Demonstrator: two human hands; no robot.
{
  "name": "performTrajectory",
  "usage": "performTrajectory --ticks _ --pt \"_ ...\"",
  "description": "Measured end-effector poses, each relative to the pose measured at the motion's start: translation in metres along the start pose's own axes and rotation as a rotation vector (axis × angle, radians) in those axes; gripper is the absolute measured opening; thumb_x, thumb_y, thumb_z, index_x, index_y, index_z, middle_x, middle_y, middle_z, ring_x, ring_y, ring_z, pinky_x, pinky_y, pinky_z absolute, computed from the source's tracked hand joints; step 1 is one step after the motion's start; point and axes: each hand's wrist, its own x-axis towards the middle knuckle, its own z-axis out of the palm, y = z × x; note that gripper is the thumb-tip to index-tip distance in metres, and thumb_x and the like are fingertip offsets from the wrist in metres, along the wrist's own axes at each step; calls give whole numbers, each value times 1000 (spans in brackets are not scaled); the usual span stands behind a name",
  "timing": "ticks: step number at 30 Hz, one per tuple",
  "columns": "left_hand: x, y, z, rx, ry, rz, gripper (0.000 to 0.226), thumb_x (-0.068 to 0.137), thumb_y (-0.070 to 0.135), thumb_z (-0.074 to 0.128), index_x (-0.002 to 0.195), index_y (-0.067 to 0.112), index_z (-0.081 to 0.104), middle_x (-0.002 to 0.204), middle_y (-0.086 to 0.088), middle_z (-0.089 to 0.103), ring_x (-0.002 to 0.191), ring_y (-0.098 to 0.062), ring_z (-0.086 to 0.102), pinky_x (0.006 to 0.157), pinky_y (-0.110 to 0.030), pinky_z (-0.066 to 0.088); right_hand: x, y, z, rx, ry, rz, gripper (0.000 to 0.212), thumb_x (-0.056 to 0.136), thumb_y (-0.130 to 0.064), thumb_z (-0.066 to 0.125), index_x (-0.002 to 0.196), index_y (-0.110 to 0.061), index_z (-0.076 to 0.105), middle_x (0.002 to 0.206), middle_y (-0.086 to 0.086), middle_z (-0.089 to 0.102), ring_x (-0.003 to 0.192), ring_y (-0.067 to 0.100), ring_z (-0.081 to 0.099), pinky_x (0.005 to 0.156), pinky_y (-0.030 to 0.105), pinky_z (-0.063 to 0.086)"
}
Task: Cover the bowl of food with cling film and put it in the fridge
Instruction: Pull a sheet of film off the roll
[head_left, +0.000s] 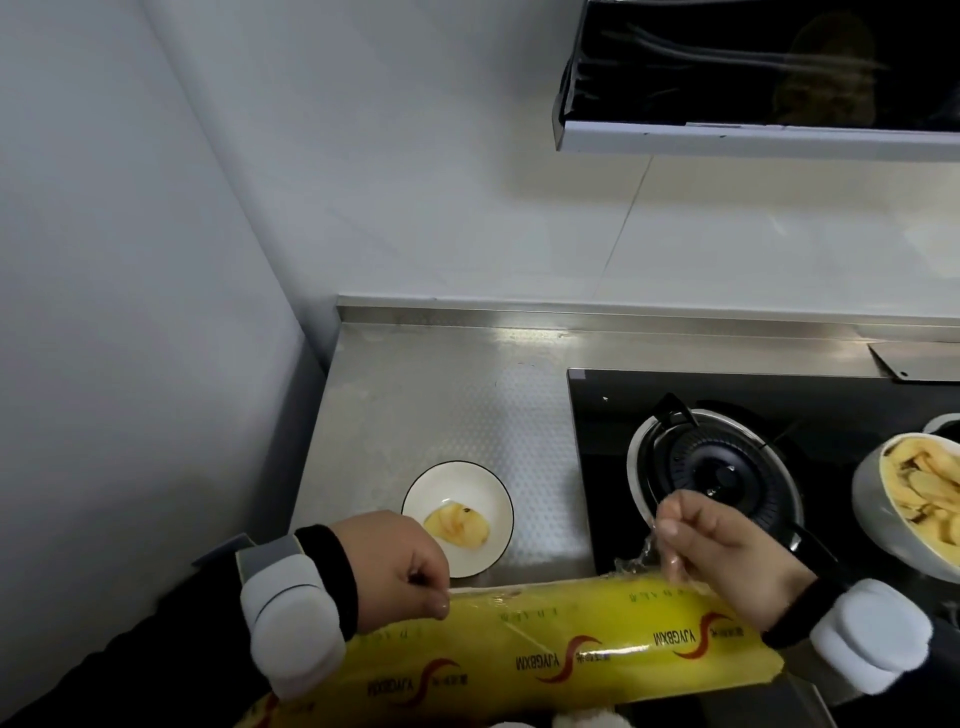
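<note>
The steel counter (441, 395) runs left to right, with the black hob (613, 415) set into its right part. The yellow roll (545, 639) lies across the near edge, long axis roughly left to right. A second bowl (868, 501), full of slices, stands on the hob at the far right. The bowl (467, 480), shallow and holding one slice, sits on the counter just beyond the roll, between the hands and nearer the left one. The hands are well apart along the roll. The left hand (395, 566) pinches at the roll's far edge with curled fingers. The right hand (737, 551) pinches a crinkled corner of film (636, 558) lifted off the roll. Judgement: the film must be drawn away from the body, square to the roll's axis, which carries it straight over the bowl; the sheet is not yet pulled out.
</note>
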Motion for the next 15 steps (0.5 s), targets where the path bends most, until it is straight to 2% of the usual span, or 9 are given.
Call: performTrajectory --ticks 3,5,7,9,11,12,13,15 --pt "0 0 0 -14 -13 -15 25 84 48 55 94 30 70 71 24 58 67 9 49 68 -11 37 -11 -8 -6 398 74 -27 18 84 -14 48 67 -9 46 51 5 41 41 14 33 38 21 31" --pt "-1 0 -1 -28 -14 -32 25 84 47 55 93 30 70 66 27 53 67 9 49 68 -11 39 -20 -17 -17 627 102 -34 16 82 -13 45 66 -11 47 49 2 37 39 12 22 34 19 22" --pt "-2 -2 -4 -39 -11 -45 24 84 46 56 93 29 71 68 26 54 71 6 51 74 -16 44 -30 -26 -32 703 133 -58 17 84 -12 40 71 -12 50 48 1 37 39 14 18 35 20 18" --pt "-4 -5 -7 -37 4 -67 23 84 45 57 92 28 71 70 25 55 72 5 51 77 -18 45 -38 -32 -42 677 148 -94 26 89 -7 32 72 -10 51 48 4 37 39 18 16 34 21 19" --pt "-5 -8 -10 -59 17 -86 22 84 44 57 91 28 71 69 26 55 71 7 51 76 -16 44 -43 -39 -42 481 125 -154 30 93 1 34 74 -9 56 50 6 41 39 18 23 36 19 27" --pt "-6 -9 -11 -76 18 -90 21 84 43 58 90 28 71 70 26 56 70 7 52 76 -16 44 -45 -44 -38 270 103 -197 21 89 1 48 79 -13 61 55 4 45 42 15 32 38 20 33" --pt "-7 -9 -11 -90 18 -91 21 84 43 59 90 28 71 70 25 57 70 7 52 75 -17 44 -45 -49 -31 19 57 -227 13 81 -8 64 86 -20 65 60 -2 48 49 10 40 44 20 40" --pt "-7 -8 -11 -102 24 -82 20 83 42 60 88 27 72 68 25 57 69 7 52 73 -16 43 -41 -58 -17 -440 -49 -184 47 60 -37 79 105 -39 63 71 -10 51 62 1 47 61 16 47"
